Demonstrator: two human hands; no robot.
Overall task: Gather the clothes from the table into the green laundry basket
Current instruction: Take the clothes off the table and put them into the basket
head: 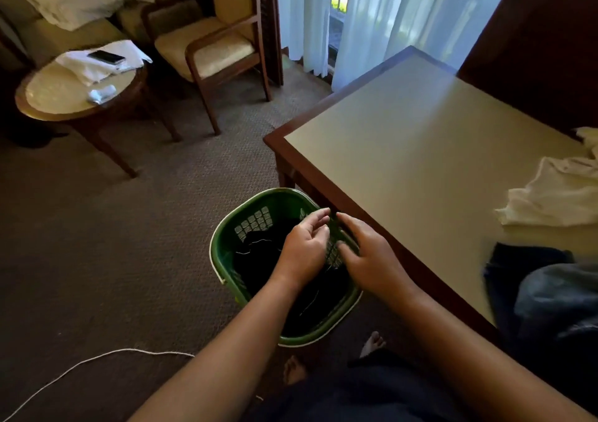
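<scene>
The green laundry basket (226, 247) stands on the carpet against the table's near left side, with a black garment (262, 256) lying inside it. Both hands hover over the basket's mouth. My left hand (304, 247) has its fingers loosely curled and holds nothing. My right hand (365, 256) is spread, fingers apart, above the basket's right rim. On the table (404, 150), at the right edge, lie a white garment (550, 195) and, nearer to me, dark blue clothes (547, 295) that hang over the table's front edge.
A round side table (48, 98) at the far left carries a white cloth, a phone (106, 57) and a small white object. A wooden armchair (207, 53) stands behind it. A white cord (87, 362) runs across the carpet. My bare feet are just behind the basket.
</scene>
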